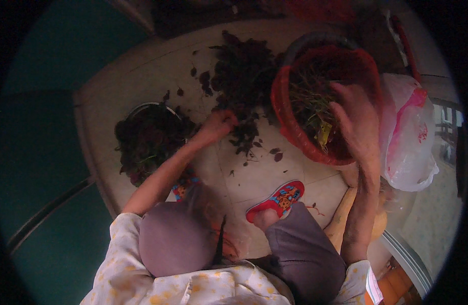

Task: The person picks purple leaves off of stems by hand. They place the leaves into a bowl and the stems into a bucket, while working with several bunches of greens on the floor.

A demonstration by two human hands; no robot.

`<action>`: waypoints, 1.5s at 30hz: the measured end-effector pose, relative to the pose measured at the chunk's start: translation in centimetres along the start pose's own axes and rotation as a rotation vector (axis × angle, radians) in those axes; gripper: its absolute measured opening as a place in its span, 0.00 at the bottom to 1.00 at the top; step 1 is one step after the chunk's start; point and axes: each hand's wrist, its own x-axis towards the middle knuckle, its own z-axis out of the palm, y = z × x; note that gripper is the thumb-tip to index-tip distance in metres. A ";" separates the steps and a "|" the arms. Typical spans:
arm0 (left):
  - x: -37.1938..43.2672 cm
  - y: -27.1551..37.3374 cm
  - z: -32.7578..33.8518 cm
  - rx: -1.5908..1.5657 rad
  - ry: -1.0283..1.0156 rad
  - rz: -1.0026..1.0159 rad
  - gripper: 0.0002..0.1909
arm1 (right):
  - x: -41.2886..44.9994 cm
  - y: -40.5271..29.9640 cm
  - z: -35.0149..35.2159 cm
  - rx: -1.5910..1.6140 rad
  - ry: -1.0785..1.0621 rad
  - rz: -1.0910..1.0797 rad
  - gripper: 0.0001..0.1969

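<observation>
A pile of dark leafy greens (241, 72) lies on the tiled floor before me. At its near edge my left hand (221, 125) has its fingers curled against the leaves; whether it grips any is hidden. My right hand (354, 114) reaches into the red plastic bucket (285, 99), fingers apart and nothing visible between them. Thin green stems (310, 95) and a yellow scrap (324, 132) are inside this bucket. Left of my left forearm, more dark leaves (152, 133) heap over a container with a pale rim (155, 103).
A white plastic bag (409, 145) with pink markings stands right of the bucket. Tan squash-like things (341, 211) lie near my right forearm. Loose leaves (275, 153) dot the tiles by my red patterned shoe (281, 200). A dark green surface (39, 148) borders the left.
</observation>
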 end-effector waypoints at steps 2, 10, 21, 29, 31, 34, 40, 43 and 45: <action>1.0 -2.4 0.6 0.505 0.153 0.159 0.09 | -0.6 -0.5 -0.2 0.060 0.018 0.067 0.15; 1.2 -5.7 -0.2 0.639 0.215 0.192 0.17 | -1.2 -0.4 0.8 0.338 -0.009 0.162 0.15; -6.5 6.7 -1.9 -0.042 -0.038 0.225 0.13 | -0.5 -5.3 3.7 0.776 -0.332 0.292 0.14; -7.1 8.4 -1.1 -0.491 -0.205 0.510 0.09 | -0.1 -5.0 3.9 0.847 -0.611 0.395 0.21; -7.2 8.2 -0.8 -0.634 -0.233 0.503 0.12 | -0.7 -5.7 4.4 1.207 -0.481 0.521 0.25; -7.5 8.9 0.0 -0.853 -0.235 0.488 0.18 | -1.2 -6.4 5.1 1.348 -0.406 0.517 0.27; -7.7 9.3 0.2 -0.902 -0.327 0.443 0.27 | -1.3 -7.6 7.0 1.395 -0.422 0.569 0.20; -7.5 8.7 -0.3 -0.862 -0.281 0.420 0.27 | -1.1 -7.6 7.1 1.248 -0.394 0.461 0.10; -7.3 8.3 -1.5 -0.815 -0.293 0.418 0.26 | -0.6 -7.3 6.1 1.206 -0.476 0.482 0.09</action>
